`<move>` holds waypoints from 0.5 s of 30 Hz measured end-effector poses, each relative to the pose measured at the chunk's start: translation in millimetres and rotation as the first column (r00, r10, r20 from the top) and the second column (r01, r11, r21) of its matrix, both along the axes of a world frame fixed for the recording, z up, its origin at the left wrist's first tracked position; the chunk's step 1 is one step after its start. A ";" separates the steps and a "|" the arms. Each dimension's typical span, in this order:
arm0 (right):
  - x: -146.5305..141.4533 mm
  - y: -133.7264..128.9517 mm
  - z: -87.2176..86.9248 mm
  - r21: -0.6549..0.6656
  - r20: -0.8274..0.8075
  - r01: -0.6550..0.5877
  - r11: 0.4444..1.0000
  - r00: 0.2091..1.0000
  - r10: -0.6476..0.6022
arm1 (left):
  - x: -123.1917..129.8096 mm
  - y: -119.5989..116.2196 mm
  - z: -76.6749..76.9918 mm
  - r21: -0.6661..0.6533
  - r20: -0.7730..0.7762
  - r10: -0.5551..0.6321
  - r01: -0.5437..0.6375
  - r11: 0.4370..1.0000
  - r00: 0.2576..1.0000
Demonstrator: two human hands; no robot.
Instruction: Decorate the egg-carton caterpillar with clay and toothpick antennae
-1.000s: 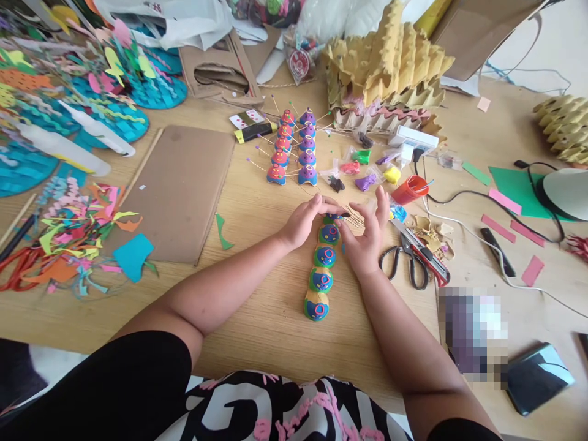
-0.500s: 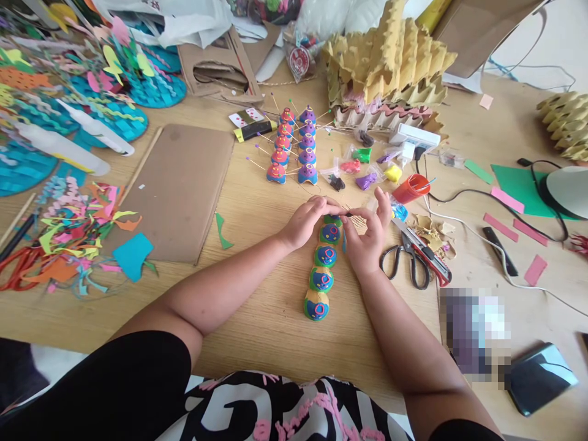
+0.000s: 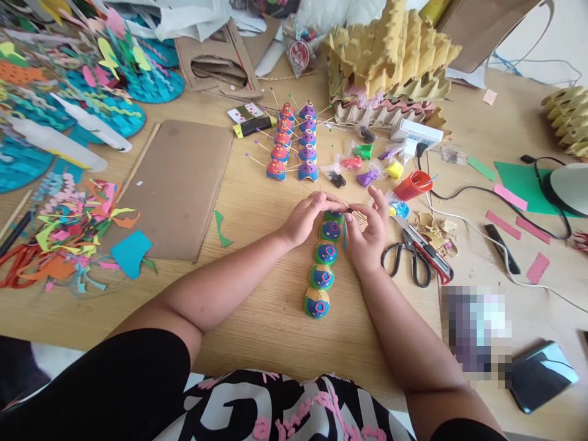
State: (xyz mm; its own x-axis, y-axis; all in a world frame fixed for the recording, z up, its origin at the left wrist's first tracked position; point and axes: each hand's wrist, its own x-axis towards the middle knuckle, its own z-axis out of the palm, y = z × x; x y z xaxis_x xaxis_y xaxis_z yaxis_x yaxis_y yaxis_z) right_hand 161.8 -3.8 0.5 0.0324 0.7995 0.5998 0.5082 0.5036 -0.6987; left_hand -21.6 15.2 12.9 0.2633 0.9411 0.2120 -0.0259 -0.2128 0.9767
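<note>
A caterpillar-like row of painted egg-carton cups (image 3: 321,277), blue and green with pink rings, lies lengthwise on the table before me. My left hand (image 3: 305,217) reaches over its far end, fingers pressed together and pointing right; what they grip is hidden. From the other side, my right hand (image 3: 367,236) pinches a tiny black piece of clay (image 3: 350,211) between thumb and index finger, its other fingers raised. The fingertips of both hands meet at this piece, just above the farthest cup. Thin sticks (image 3: 356,214) lie partly hidden behind the right fingers.
Two finished-looking cup rows, red (image 3: 276,168) and purple (image 3: 307,170), stand farther back. Bagged clay (image 3: 367,177), an orange cup (image 3: 412,185), scissors (image 3: 420,269) and a utility knife (image 3: 429,252) are at right. Cardboard (image 3: 177,184) and paper scraps (image 3: 73,233) lie left; egg trays (image 3: 390,55) stack behind.
The view has shifted very slightly. Both hands stay at the far end of the cup row, with the right fingers slightly moved around the black piece.
</note>
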 end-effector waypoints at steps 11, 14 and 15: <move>-3.2 6.9 -4.7 -0.061 -0.280 -0.003 0.998 0.960 -0.014 | 2.4 2.5 2.5 0.010 0.007 0.200 -0.200 0.980 0.980; -3.2 8.4 -5.5 -0.107 -0.358 0.005 0.994 0.933 -0.043 | 3.6 8.4 -2.1 -0.060 0.045 0.356 -0.354 0.933 0.933; -3.4 8.0 -4.5 -0.123 -0.361 0.009 0.992 0.931 -0.053 | 4.1 10.0 -3.1 -0.080 0.053 0.390 -0.386 0.919 0.919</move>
State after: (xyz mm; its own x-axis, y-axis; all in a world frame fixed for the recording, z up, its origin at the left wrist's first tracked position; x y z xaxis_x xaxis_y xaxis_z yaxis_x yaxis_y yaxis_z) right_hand 158.4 4.2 -3.9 0.2562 0.8583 0.4446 0.2233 0.3950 -0.8911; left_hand -17.5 25.2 9.8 -0.1379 0.9791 0.1495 -0.0195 -0.1536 0.9879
